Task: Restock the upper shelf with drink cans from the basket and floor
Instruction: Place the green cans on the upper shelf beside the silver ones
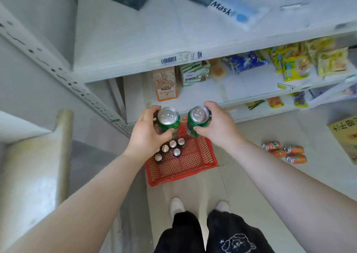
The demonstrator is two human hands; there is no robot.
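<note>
From the head view, both hands are raised above a red basket (185, 165) that sits on the floor in front of the shelving. The left hand (146, 131) curls its fingers and thumb round a green can (168, 121), held upright with its silver top facing the camera. The right hand (216, 123) grips a second green can (197, 121) the same way. The two cans are side by side with a narrow gap between them, both over the far edge of the basket. Inside the basket, in its far left part and just below the left hand, a cluster of small dark cans (170, 149) stands upright. To the right of the basket, well apart from it, four orange cans (284, 152) lie on their sides on the floor. Above and beyond the basket, the upper shelf (154, 40) carries mask packs (228, 9) towards its back and is bare along its front. On the shelf beneath it stand drink cartons (166, 84), with snack bags (309, 61) further right. Near the basket's closest edge are the person's light shoes (176, 204) and dark trousers (231, 233).
</note>
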